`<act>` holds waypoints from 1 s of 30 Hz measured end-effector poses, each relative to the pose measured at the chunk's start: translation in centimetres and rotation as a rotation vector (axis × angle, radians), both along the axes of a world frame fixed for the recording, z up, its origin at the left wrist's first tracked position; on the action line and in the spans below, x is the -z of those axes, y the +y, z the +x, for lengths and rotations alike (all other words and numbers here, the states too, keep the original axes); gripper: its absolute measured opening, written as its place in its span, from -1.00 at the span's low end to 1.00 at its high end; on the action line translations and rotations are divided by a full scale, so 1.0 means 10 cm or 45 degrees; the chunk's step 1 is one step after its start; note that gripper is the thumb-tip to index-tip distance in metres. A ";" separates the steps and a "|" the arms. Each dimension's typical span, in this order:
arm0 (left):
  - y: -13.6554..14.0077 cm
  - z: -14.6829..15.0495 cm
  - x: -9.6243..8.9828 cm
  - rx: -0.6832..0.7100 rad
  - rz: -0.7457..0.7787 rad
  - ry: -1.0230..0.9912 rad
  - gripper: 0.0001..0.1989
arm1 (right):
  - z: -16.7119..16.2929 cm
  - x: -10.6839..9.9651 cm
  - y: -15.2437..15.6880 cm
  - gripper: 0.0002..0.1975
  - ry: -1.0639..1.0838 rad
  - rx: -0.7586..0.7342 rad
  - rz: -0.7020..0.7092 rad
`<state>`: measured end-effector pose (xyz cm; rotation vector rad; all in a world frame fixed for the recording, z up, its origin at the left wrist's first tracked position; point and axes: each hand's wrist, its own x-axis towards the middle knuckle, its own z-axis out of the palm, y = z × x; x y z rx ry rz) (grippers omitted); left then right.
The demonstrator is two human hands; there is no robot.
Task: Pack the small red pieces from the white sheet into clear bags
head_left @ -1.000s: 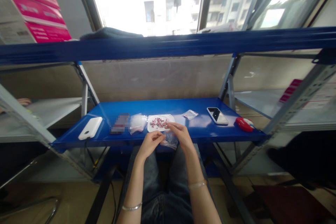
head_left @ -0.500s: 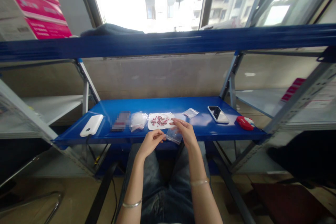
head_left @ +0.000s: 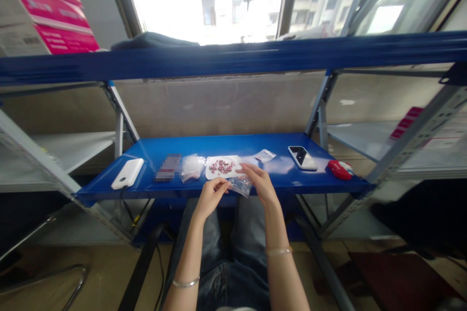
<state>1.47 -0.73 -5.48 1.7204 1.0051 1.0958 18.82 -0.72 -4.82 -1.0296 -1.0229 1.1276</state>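
My left hand [head_left: 212, 196] pinches the left corner of a small clear plastic bag [head_left: 241, 187] between thumb and fingers, at the front edge of the blue table. The bag hangs slanted between my two hands. Just beyond it lies a white tray [head_left: 209, 172] with several small dark-red and pink bead-like pieces [head_left: 223, 166] spread over it. My right hand [head_left: 258, 181] reaches over the tray's right end, its fingertips close together. Anything between those fingertips is too small to make out.
Left of the tray are a stack of clear bags [head_left: 192, 167] and a white power bank [head_left: 127, 174] with a cable. On the right lie a small filled bag [head_left: 265, 156], a phone [head_left: 302, 158] and a red mouse-like object [head_left: 340, 169]. A blue beam [head_left: 233, 60] crosses above.
The plastic bag has swung up and flattened a little toward the tray. My left hand's fingers have closed more tightly at its corner. My right hand has barely shifted.
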 end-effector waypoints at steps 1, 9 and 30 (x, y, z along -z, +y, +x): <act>0.01 -0.01 0.00 -0.048 0.020 -0.031 -0.72 | 0.02 0.00 -0.01 -0.56 -0.024 -0.042 -0.005; 0.02 -0.07 -0.03 -0.349 0.096 -0.167 -0.72 | 0.07 -0.01 -0.09 -0.71 -0.265 -0.280 0.058; 0.07 -0.11 0.00 -0.383 0.044 -0.214 -0.73 | 0.03 0.03 -0.04 -0.74 -0.408 -0.291 0.179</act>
